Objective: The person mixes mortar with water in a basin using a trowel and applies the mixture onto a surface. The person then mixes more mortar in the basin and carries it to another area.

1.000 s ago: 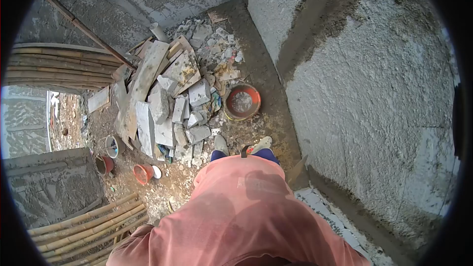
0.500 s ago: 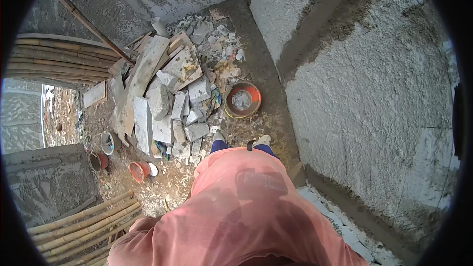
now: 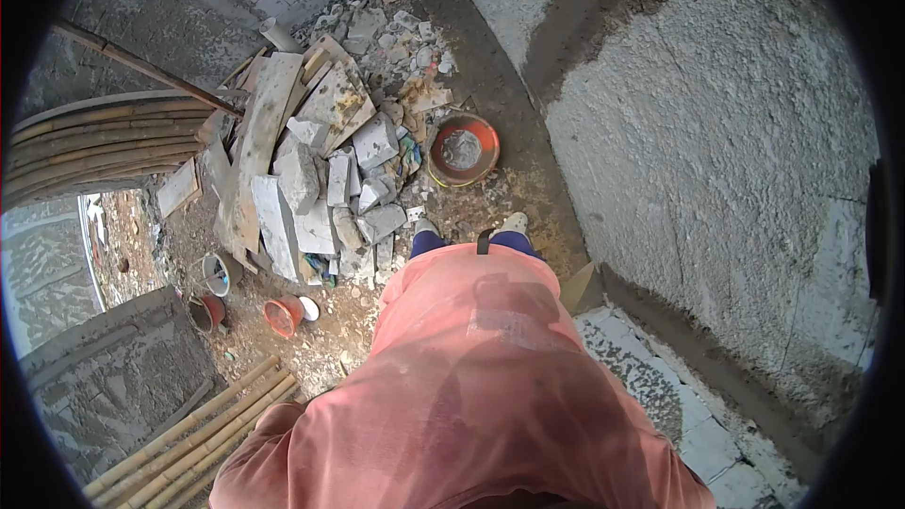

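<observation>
Neither my left hand nor my right hand shows in the head view; both arms leave the frame at the bottom within the sleeves of a pink shirt (image 3: 443, 386). Just ahead of my shoes (image 3: 514, 223) stands an orange-rimmed tub (image 3: 487, 139) with grey material (image 3: 461, 148) in its bottom. Left of the tub lies a heap of broken pale blocks (image 3: 300, 181) and boards (image 3: 268, 113).
Rough plastered wall (image 3: 716, 151) rises at the right. Two orange buckets (image 3: 281, 318) (image 3: 206, 312) and a grey bucket (image 3: 219, 273) stand at the left. Bamboo poles (image 3: 203, 438) lie at the lower left, more bamboo (image 3: 113, 141) at the upper left. A wooden pole (image 3: 141, 64) leans there.
The view has shifted and turned slightly, so the tub and rubble sit higher in the frame. More of the pale blocks at the lower right shows. Both hands remain out of sight.
</observation>
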The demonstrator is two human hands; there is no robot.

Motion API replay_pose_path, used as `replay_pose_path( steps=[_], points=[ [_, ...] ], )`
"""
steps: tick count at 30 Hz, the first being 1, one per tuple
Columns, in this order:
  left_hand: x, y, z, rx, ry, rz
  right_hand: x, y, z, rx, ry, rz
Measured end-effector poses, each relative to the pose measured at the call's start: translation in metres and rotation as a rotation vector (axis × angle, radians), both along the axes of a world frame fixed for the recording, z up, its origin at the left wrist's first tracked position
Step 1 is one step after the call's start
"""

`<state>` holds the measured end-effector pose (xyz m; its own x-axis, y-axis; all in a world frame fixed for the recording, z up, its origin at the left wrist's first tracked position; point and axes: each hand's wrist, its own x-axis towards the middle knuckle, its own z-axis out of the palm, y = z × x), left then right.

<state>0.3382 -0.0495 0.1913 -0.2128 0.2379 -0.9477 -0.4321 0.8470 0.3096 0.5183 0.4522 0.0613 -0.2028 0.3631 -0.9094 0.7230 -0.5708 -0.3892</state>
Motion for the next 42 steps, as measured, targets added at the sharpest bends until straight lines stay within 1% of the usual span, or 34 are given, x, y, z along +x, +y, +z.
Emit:
replay_pose_path(
  steps=[11,17,23,27,30,31,33,35,37,39,40,42],
  points=[
    [-0.020,-0.006,-0.005,0.020,-0.077,-0.184,0.039,-0.027,0.019,-0.018,-0.038,-0.099],
    [-0.026,-0.009,-0.019,0.055,-0.120,-0.272,0.053,-0.031,0.031,-0.014,-0.044,-0.114],
    [-0.033,-0.013,-0.038,0.117,-0.174,-0.377,0.073,-0.035,0.061,-0.011,-0.043,-0.114],
    [-0.036,-0.008,-0.050,0.153,-0.220,-0.441,0.082,-0.019,0.079,-0.036,0.004,-0.093],
    [-0.032,0.006,-0.053,0.152,-0.266,-0.473,0.060,0.018,0.099,-0.042,0.050,-0.039],
    [-0.030,0.013,-0.053,0.147,-0.277,-0.487,0.016,0.034,0.109,-0.005,-0.025,-0.057],
    [-0.024,0.032,-0.047,0.136,-0.314,-0.506,-0.025,0.069,0.095,0.090,-0.071,0.032],
    [-0.017,0.055,-0.035,0.120,-0.364,-0.536,-0.049,0.110,0.050,0.102,-0.003,0.127],
    [-0.013,0.080,-0.021,0.115,-0.431,-0.567,-0.096,0.132,0.014,0.145,0.151,0.268],
    [-0.019,0.103,-0.011,0.123,-0.506,-0.630,-0.138,0.156,-0.035,0.204,0.019,0.556],
    [-0.025,0.112,-0.012,0.126,-0.535,-0.673,-0.146,0.166,-0.069,0.290,0.035,0.681],
    [-0.046,0.121,-0.032,0.018,-0.455,-0.692,-0.164,0.179,-0.147,0.479,0.070,0.917]
  ],
)
